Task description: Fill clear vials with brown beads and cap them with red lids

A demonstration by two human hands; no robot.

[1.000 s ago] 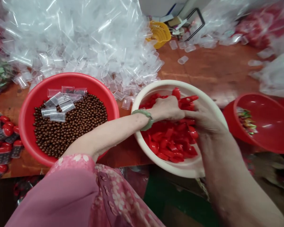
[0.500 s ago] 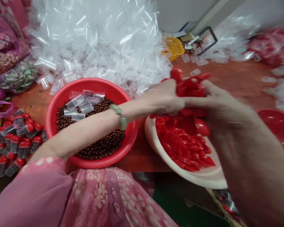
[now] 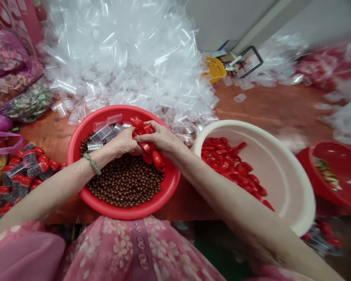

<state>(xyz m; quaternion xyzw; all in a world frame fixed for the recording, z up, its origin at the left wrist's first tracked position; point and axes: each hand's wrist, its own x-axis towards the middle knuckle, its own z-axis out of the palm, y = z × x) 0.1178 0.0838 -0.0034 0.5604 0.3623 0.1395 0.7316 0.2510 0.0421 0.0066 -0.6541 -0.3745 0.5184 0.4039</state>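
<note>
My left hand (image 3: 127,141), with a green bead bracelet at the wrist, and my right hand (image 3: 160,138) are cupped together around a bunch of red plastic caps (image 3: 144,134). Both are over the red basin (image 3: 175,183), which holds brown balls (image 3: 125,183) and some clear plastic tubes (image 3: 102,132) at its back left. A few caps hang below my right fingers, above the balls. To the right, the white basin (image 3: 308,195) has more red caps (image 3: 231,160) along its left side.
Clear tubes (image 3: 125,50) form a large heap behind the basins. Filled tubes with red caps (image 3: 26,168) lie at the left, below plastic bags (image 3: 8,74). A red bowl (image 3: 339,168) stands right; a yellow basket (image 3: 215,68) sits behind.
Both hands have moved left from above the white basin to above the red basin, carrying the bunch of red caps. The view has shifted slightly.
</note>
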